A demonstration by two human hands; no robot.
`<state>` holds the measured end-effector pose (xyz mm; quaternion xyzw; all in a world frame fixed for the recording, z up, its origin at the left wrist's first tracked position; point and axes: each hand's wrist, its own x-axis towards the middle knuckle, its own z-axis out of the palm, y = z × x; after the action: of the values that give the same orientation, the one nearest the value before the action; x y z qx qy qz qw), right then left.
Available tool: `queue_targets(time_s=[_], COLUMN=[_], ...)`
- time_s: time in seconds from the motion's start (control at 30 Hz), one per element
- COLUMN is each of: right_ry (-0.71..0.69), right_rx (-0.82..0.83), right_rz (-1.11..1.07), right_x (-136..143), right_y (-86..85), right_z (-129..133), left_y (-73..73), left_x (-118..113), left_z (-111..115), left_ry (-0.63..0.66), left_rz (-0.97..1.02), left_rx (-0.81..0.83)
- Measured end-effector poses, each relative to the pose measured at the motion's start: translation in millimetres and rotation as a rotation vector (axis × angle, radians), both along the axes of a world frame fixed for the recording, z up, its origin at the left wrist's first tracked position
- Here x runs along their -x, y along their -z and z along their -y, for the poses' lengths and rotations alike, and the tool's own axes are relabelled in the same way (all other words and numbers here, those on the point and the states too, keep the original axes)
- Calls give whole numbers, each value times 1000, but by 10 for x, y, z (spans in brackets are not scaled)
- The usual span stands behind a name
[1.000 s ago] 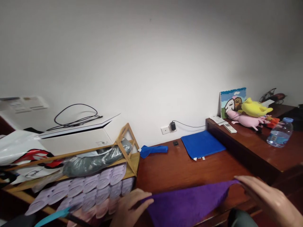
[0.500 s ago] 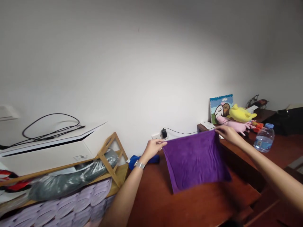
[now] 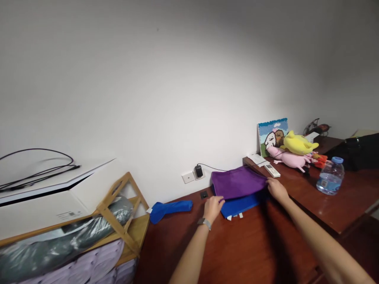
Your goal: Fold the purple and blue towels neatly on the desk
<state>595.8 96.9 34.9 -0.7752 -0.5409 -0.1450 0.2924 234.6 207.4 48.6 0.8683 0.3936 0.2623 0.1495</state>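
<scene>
Left hand (image 3: 212,209) and right hand (image 3: 277,189) are pinching the purple cloth's (image 3: 238,182) near corners, apparently keeping it flat over the blue cloth (image 3: 241,206).

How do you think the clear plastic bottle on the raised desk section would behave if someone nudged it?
The bottle would probably slide or tip fairly easily, being upright and only part-filled. Its thin-looking clear wall might flex if squeezed.

L wrist (image 3: 204,223): silver/grey watch w/ metallic-looking band; forearms bare.
</scene>
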Motion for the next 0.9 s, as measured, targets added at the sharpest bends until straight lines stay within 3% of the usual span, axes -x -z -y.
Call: queue_targets(time_s=[0.1,0.2,0.3,0.37,0.47,0.57,0.7,0.8,0.9], right_ry=[-68,-124,-141,-169,-302,-492,-638,-617,-556], right_rx=[45,53,64,58,62,102,198,305,346], right_rz=[129,112,-64,-166,-281,-360,-411,-369,-320], right_x=[434,916,1356,1634,2097,2672,3498,3963,4210], right_y=[610,1212,1713,1896,1909,1741,1464,1262,1099], right_z=[189,472,818,996,1024,697,-169,-979,-1762], left_y=[623,1232,1723,1907,1960,1880,1782,1749,1764], left_x=[-8,280,975,1599,2468,2917,2898,2813,2814], left_z=[348,659,775,740,646,629,708,775,823], left_ry=[-21,-47,-104,-191,-351,-442,-493,-505,-523], left_rz=[-82,-79,-53,-67,-98,-123,-156,-166,-151], left_rx=[43,-18,-138,-196,-243,-242,-197,-148,-109])
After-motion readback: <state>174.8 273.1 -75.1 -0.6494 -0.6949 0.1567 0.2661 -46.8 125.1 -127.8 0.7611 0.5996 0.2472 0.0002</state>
